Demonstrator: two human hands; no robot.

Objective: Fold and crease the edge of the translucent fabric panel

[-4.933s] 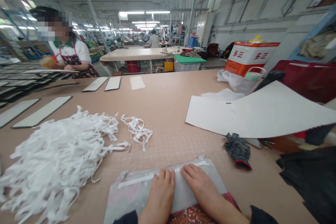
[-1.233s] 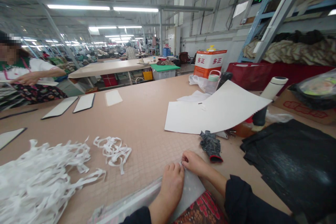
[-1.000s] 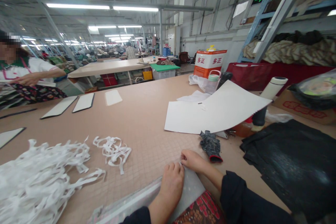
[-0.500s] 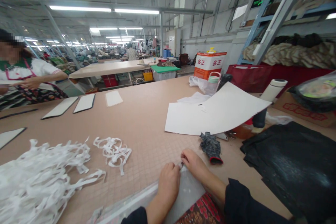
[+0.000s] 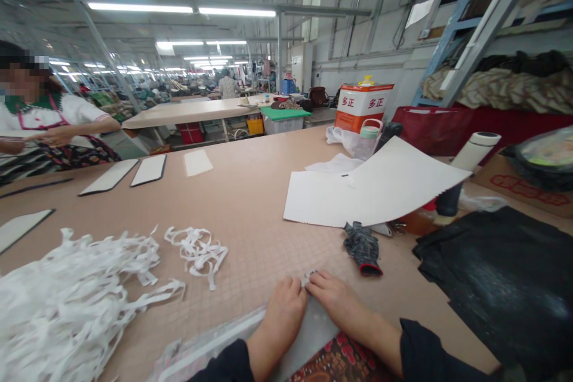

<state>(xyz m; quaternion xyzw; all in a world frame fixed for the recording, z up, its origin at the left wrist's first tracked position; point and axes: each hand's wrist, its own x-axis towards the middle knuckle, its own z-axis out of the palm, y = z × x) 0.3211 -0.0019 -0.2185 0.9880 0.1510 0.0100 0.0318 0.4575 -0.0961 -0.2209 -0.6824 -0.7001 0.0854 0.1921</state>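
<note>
Left hand [image 5: 277,321] and right hand [image 5: 342,304] on grey sheet [image 5: 313,334], tabletop [image 5: 250,191] near edge; right hand flatter than before; whether fingers [image 5: 319,279] grip: cannot tell.

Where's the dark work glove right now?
In the head view, the dark work glove lies on the tan table, just in front of the curling white sheet and beyond the right hand.

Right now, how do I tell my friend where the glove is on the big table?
Start at the long tan table. Find the big white sheet of paper on its right side, then look just below its edge for a dark speckled glove. It is the one with a red cuff, lying just past the person's right hand.
</note>
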